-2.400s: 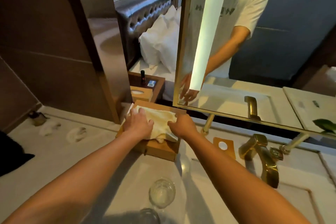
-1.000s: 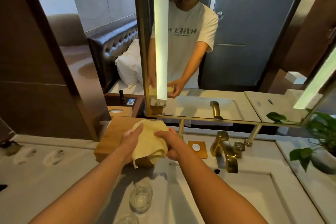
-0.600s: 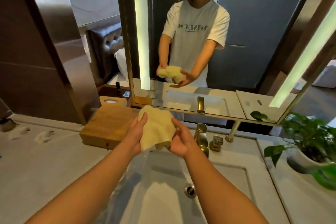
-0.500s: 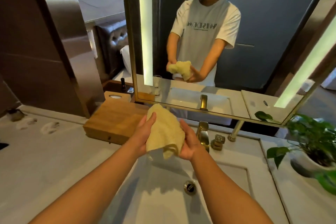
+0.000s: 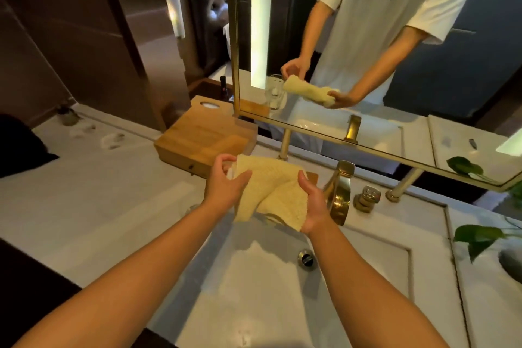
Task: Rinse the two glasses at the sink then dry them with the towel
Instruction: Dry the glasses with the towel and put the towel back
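Both my hands hold a pale yellow towel [image 5: 271, 189] above the back edge of the white sink [image 5: 254, 297]. My left hand [image 5: 226, 186] pinches the towel's left end with curled fingers. My right hand [image 5: 315, 203] cups the right end from below, thumb on the cloth. The towel hangs spread between them. One clear glass [image 5: 275, 92] shows only as a reflection in the mirror, standing on the counter left of the basin. On the counter itself my left arm covers that spot.
A gold faucet [image 5: 339, 192] and its round knob [image 5: 368, 198] stand just right of my right hand. A wooden box [image 5: 203, 138] sits behind my left hand. The drain [image 5: 306, 258] lies in the basin. A leafy plant [image 5: 480, 237] is at the right edge.
The towel came off the wooden box and moved right, over the sink. My hands have since drawn apart, spreading the bunched towel between them.
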